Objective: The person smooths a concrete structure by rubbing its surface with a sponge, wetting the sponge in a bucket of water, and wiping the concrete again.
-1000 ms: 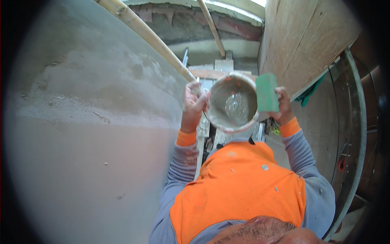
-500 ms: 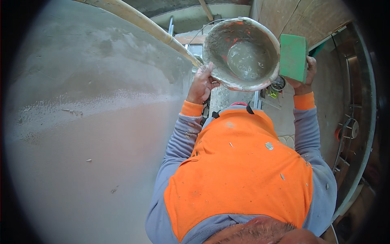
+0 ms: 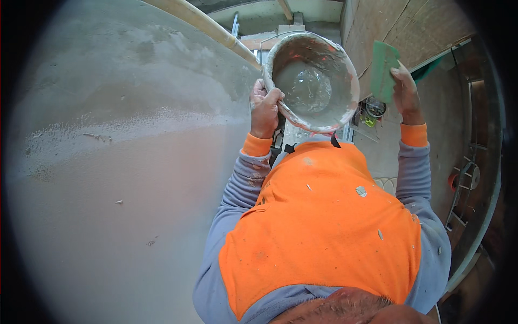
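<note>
My left hand (image 3: 265, 110) is closed on the near left rim of a plaster-smeared bucket (image 3: 349, 81), thumb over the edge. The bucket is tilted so its inside faces me, with wet grey liquid (image 3: 307, 89) at the bottom and orange showing through the caked walls. To the right of the bucket, my right hand (image 3: 407, 94) grips a green rectangular plastering float (image 3: 384, 73), held on edge and a little blurred. The float's handle is mostly hidden by my fingers. A gap separates float and bucket rim.
A curved grey plastered wall (image 3: 118, 173) fills the left side, with a rough wet band across it. A bamboo pole (image 3: 208, 27) slants down toward the bucket. Wooden boards (image 3: 399, 21) stand at the upper right. A small dark container (image 3: 375, 107) sits below, beyond the bucket.
The bucket has shifted left and down and tipped differently, and my left hand's thumb now lies over its rim. The green float has turned from face-on to more edge-on, away from the bucket.
</note>
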The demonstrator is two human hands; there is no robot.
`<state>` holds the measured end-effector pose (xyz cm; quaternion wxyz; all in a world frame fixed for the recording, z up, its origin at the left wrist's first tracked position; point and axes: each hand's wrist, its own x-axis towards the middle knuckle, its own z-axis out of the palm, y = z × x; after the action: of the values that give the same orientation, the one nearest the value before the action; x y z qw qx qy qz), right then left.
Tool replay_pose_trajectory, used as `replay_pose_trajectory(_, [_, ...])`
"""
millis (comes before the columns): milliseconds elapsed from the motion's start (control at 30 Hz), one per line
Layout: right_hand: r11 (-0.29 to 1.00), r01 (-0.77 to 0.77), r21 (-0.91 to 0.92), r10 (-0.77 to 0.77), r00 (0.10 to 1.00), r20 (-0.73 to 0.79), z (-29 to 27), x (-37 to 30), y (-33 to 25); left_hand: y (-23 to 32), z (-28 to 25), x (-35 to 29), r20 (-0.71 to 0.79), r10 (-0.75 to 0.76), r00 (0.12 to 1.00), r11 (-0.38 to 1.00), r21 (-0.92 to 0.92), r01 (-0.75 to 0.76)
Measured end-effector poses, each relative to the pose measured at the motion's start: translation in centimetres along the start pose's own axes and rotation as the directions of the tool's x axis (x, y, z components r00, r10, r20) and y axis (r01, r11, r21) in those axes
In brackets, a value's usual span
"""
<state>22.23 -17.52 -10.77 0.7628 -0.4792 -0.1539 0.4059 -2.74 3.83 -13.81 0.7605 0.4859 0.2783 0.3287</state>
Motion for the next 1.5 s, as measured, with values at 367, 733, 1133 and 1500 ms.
replay_pose_trajectory(367, [0.858,-0.059,-0.509,0.275,0.891,0.361,6.7,3.4,8.9,2.3,-0.2,0.4,-0.002,0.055,0.998,0.998,-0.003,-0.055])
replay_pose_trajectory(733, [0.819,-0.358,-0.449,0.496,0.835,0.238,11.9,5.2,14.6,2.3,-0.4,-0.4,0.043,0.134,0.990,0.990,0.045,-0.136])
replay_pose_trajectory(1133, [0.955,-0.275,-0.114,0.294,0.929,0.224,11.1,5.4,12.7,2.8,0.0,-0.4,0.010,0.160,0.987,0.984,0.078,-0.160])
replay_pose_trajectory(1500, [0.750,0.053,-0.659,0.440,0.705,0.557,9.7,4.1,9.1,2.9,-0.2,-0.3,0.059,0.204,0.977,0.976,0.068,-0.208])
